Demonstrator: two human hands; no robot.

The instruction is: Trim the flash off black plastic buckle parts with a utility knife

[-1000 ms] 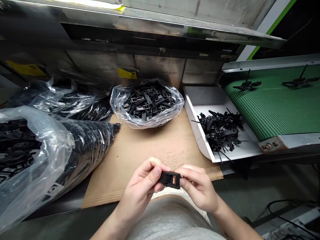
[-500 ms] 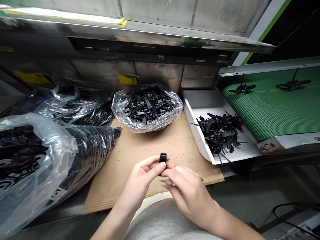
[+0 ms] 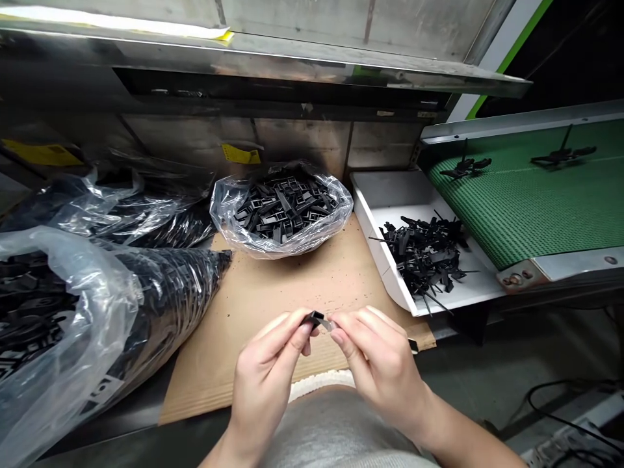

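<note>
My left hand (image 3: 273, 357) pinches a small black plastic part (image 3: 312, 318) between thumb and fingers, its hollow end facing right. In my right hand (image 3: 380, 354) is a small knife, closed in the fingers. Its thin grey blade (image 3: 325, 323) touches or nearly touches the part's open end, and a dark end (image 3: 413, 346) shows behind the hand. Both hands are above the near part of a cardboard sheet (image 3: 258, 292). Beyond them a clear plastic bag (image 3: 224, 214) holds many similar black parts.
At the left lies a large open bag (image 3: 112, 292) of black parts, with more bags (image 3: 160, 208) behind. A white tray (image 3: 385, 266) on the right holds black mouldings on sprues. Beside it, a green conveyor belt (image 3: 536, 208) carries two more. A metal ledge (image 3: 292, 58) overhangs the back.
My left hand has turned the part from upright to tilted, its hollow end now towards the right. My right hand has moved slightly right, bringing the blade into view at that end.
</note>
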